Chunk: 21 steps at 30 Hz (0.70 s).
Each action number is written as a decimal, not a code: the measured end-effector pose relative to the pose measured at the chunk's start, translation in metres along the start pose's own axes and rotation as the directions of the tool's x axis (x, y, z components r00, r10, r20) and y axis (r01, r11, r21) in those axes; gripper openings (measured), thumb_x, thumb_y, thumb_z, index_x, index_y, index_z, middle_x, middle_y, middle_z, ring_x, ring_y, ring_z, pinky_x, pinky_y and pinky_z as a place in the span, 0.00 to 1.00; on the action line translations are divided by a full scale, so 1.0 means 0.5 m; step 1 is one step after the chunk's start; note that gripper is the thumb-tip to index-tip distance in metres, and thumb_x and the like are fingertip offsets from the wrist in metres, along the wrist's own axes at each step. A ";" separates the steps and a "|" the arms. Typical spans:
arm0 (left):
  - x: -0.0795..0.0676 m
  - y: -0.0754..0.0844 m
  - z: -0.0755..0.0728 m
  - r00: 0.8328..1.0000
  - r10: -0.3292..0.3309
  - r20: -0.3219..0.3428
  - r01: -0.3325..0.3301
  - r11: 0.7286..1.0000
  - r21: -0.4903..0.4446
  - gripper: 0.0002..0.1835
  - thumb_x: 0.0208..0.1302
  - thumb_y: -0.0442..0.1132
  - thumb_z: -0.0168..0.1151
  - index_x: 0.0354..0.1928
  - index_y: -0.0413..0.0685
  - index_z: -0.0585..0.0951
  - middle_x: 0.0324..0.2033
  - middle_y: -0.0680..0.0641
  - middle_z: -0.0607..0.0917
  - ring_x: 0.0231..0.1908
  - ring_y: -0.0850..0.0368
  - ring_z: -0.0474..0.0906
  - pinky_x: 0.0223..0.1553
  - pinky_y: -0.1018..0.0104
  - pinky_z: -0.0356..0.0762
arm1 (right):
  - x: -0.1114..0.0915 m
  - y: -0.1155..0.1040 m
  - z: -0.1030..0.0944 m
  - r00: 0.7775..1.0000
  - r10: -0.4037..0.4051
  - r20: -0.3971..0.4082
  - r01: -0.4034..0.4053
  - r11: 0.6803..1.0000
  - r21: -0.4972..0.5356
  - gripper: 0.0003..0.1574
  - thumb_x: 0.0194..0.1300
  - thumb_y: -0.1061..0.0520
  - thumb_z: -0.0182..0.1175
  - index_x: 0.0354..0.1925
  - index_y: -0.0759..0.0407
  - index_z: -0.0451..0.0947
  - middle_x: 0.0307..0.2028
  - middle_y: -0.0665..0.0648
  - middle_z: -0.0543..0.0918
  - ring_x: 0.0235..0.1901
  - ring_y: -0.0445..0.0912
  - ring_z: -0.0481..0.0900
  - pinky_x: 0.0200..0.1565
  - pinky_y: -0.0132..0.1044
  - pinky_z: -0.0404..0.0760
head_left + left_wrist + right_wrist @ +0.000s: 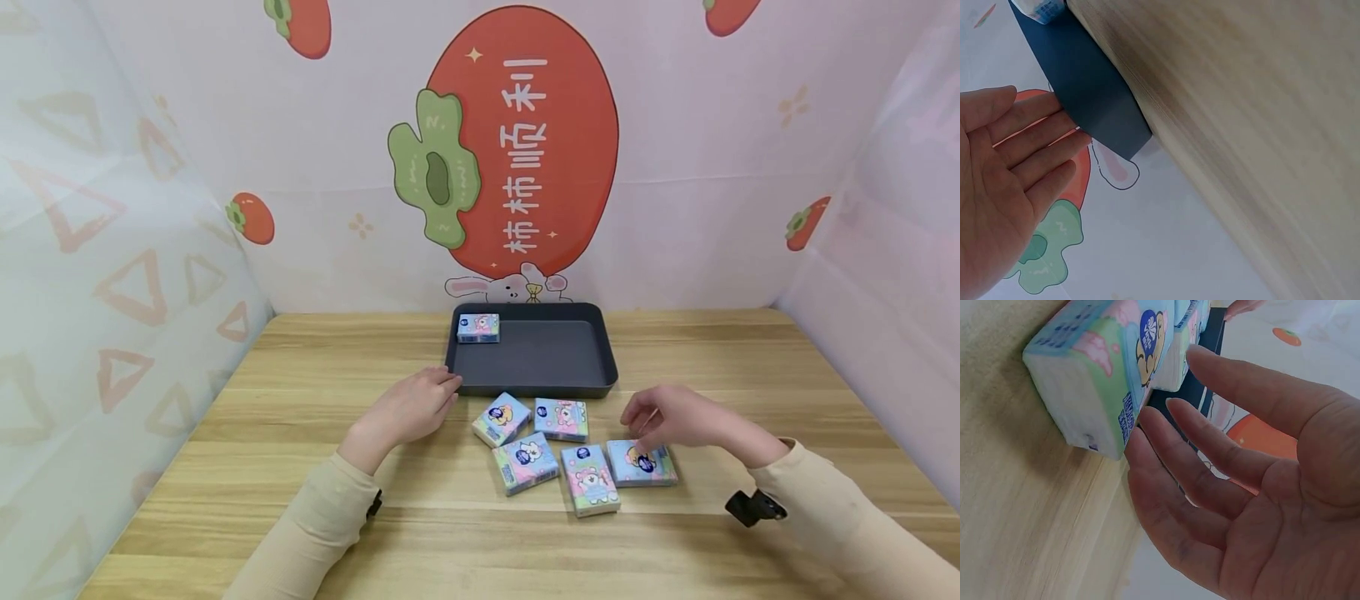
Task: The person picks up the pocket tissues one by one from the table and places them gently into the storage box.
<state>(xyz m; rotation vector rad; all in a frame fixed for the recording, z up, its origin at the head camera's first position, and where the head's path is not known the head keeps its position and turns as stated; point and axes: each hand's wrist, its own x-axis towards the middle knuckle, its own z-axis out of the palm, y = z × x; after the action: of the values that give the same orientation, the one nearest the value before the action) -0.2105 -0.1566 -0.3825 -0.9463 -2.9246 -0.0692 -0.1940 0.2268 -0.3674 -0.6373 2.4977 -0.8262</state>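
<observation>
My left hand is beside the front left corner of a dark grey tray, its fingers extended and nothing held; whether the fingertips touch the tray, I cannot tell. Over the back edge of the rightmost pack of tissues hovers my right hand, fingers loosely bent. In the right wrist view, that pack lies just off the fingertips, not gripped. Next to it on the left is an upright-facing pink bear pack. One tissue pack sits in the tray's back left corner.
More tissue packs lie in front of the tray: a turned one, one near the rim and one with a white dog. The wooden table ends at a printed cloth backdrop, with cloth sides left and right.
</observation>
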 end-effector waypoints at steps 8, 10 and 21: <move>0.001 0.000 0.000 1.000 -0.008 0.003 0.008 1.000 -0.003 0.19 0.71 0.40 0.49 0.57 0.36 0.77 0.55 0.37 0.79 0.59 0.43 0.73 0.62 0.52 0.72 | -0.015 0.001 0.001 0.993 0.051 0.107 -0.042 0.996 -0.077 0.30 0.42 0.61 0.75 0.46 0.58 0.77 0.43 0.52 0.82 0.43 0.49 0.79 0.46 0.44 0.81; 0.002 0.000 0.000 1.000 -0.009 0.005 0.009 1.000 -0.003 0.19 0.71 0.40 0.49 0.57 0.36 0.77 0.55 0.37 0.78 0.59 0.43 0.73 0.62 0.52 0.72 | -0.016 0.002 0.002 0.991 0.057 0.123 -0.046 0.995 -0.087 0.31 0.41 0.61 0.76 0.46 0.57 0.77 0.44 0.52 0.81 0.44 0.49 0.79 0.48 0.46 0.81; 0.001 0.000 0.000 1.000 -0.008 -0.001 0.008 1.000 -0.001 0.19 0.71 0.40 0.48 0.57 0.36 0.77 0.55 0.37 0.79 0.59 0.43 0.73 0.62 0.52 0.72 | -0.013 0.005 0.005 0.990 0.069 0.122 -0.056 0.993 -0.106 0.31 0.39 0.60 0.77 0.45 0.56 0.77 0.42 0.52 0.81 0.43 0.49 0.78 0.49 0.50 0.80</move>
<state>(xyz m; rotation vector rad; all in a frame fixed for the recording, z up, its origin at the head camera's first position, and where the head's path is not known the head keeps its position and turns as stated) -0.2110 -0.1563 -0.3826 -0.9344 -2.9280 -0.0716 -0.1884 0.2310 -0.3690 -0.6214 2.4442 -0.6187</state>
